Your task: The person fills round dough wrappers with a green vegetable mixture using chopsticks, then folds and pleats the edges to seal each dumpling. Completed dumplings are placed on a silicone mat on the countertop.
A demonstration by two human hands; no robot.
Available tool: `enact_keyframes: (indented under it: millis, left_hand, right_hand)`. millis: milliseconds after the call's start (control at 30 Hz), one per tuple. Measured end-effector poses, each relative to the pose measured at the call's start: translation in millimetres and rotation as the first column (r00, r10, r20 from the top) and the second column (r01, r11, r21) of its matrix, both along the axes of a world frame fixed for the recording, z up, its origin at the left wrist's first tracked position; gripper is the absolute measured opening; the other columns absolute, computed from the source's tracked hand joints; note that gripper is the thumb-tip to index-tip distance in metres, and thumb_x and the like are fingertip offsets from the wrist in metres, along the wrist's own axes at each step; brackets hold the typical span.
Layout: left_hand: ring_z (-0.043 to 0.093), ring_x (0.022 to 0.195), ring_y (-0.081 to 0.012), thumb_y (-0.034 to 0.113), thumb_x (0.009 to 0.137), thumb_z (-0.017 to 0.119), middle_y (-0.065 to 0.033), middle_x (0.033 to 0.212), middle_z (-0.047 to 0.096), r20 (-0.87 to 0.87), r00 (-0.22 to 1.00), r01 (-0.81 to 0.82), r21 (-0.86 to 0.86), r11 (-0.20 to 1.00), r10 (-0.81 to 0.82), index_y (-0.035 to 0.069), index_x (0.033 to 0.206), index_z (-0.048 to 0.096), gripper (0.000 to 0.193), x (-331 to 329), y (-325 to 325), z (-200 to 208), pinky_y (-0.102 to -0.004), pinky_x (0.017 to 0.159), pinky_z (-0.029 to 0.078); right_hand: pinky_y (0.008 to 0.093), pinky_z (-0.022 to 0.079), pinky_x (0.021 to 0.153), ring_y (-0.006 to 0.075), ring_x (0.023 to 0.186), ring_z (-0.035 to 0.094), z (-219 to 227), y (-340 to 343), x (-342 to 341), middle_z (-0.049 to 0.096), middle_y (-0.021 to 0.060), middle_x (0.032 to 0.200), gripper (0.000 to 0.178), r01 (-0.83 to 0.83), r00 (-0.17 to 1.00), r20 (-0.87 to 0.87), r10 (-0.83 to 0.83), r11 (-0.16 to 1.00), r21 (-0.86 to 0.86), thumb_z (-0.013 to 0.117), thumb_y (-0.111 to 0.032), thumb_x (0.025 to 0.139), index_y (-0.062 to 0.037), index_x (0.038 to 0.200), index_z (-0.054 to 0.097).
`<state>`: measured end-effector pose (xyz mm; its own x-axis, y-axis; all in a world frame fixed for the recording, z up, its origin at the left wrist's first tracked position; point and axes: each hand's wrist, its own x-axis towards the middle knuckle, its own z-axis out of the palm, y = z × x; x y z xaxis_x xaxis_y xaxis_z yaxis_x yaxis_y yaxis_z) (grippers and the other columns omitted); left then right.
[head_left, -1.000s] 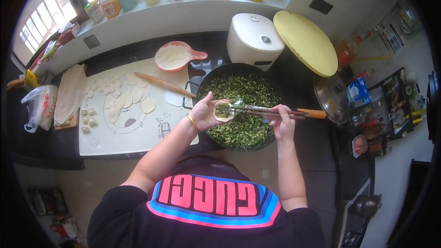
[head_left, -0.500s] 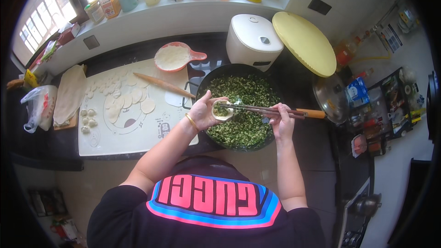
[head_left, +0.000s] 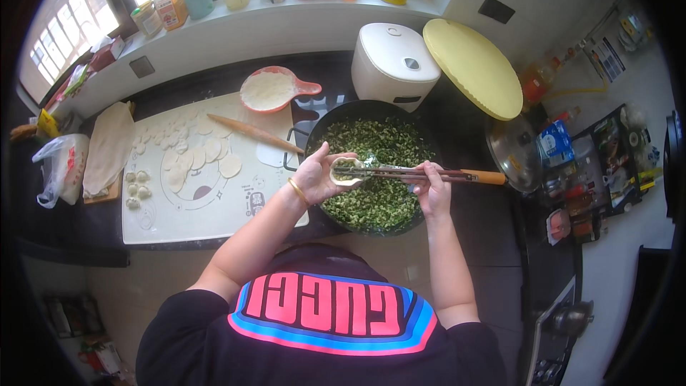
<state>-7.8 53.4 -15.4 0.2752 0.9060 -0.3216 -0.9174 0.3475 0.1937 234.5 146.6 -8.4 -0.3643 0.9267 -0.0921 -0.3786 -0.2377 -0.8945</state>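
There, my chopsticks (head_left: pixel 407 172) reach farther across the wrapper (head_left: pixel 348 183) than a second ago, tamping, I judge, green filling (head_left: pixel 379 207) into it. My half-curled left hand (head_left: pixel 319 174) holds that wrapper above the pan's (head_left: pixel 371 108) left side; my right hand (head_left: pixel 434 189) pinches the chopsticks above its right.

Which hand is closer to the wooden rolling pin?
The left. The left hand, holding a dough wrapper, is just beyond the rolling pin's right end. The right hand, holding chopsticks, is farther away, at the pan's right side.
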Motion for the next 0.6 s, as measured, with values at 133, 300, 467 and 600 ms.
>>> enact_keyframes:
  millis: [133,300,467,600]
  left_hand:
    - [0.046,0.112,-0.0334,0.048,0.094,0.021,-0.0206,0.118,0.048,-0.028,1.000,0.002,0.005,1.000,-0.002,-0.008,0.124,0.037,0.066,-0.5,0.3,-4.3,-0.0491,0.099,0.035]
    - [0.048,0.109,-0.0311,0.046,0.095,0.023,-0.0199,0.115,0.049,-0.126,0.992,-0.004,-0.086,0.996,-0.007,-0.009,0.122,0.040,0.064,0.2,0.8,-20.6,-0.0470,0.096,0.039]
    - [0.051,0.103,-0.0277,0.042,0.096,0.027,-0.0161,0.112,0.049,-0.301,0.947,-0.135,-0.062,0.989,0.111,-0.009,0.117,0.044,0.058,-11.3,-2.5,-42.0,-0.0423,0.091,0.045]
    - [0.051,0.104,-0.0267,0.040,0.096,0.028,-0.0155,0.114,0.049,-0.306,0.944,-0.135,-0.029,0.990,0.120,-0.008,0.118,0.045,0.055,-17.9,-7.9,-30.1,-0.0414,0.091,0.045]
  right_hand:
    - [0.0186,0.041,0.039,0.0187,0.062,0.065,-17.8,2.5,5.6,0.064,0.0092,0.075,0.016,0.013,1.000,0.016,-0.011,0.996,-0.085,0.053,-0.018,0.089,-0.0050,0.082,0.059]
    - [0.0198,0.046,0.040,0.0207,0.064,0.066,-21.6,-2.8,3.0,0.064,0.0091,0.076,0.017,0.018,0.998,0.064,-0.014,0.998,-0.053,0.054,-0.018,0.089,-0.0032,0.083,0.059]
    - [0.0233,0.052,0.051,0.0142,0.071,0.063,27.8,-20.5,1.7,0.063,0.0079,0.079,0.019,-0.012,0.968,0.236,-0.084,0.924,0.382,0.052,-0.017,0.090,-0.0013,0.086,0.061]
    - [0.0287,0.050,0.056,0.0175,0.067,0.061,21.3,-45.4,2.6,0.059,0.0076,0.074,0.006,-0.600,0.734,0.649,-0.199,0.256,0.757,0.058,-0.010,0.080,-0.0046,0.079,0.058]
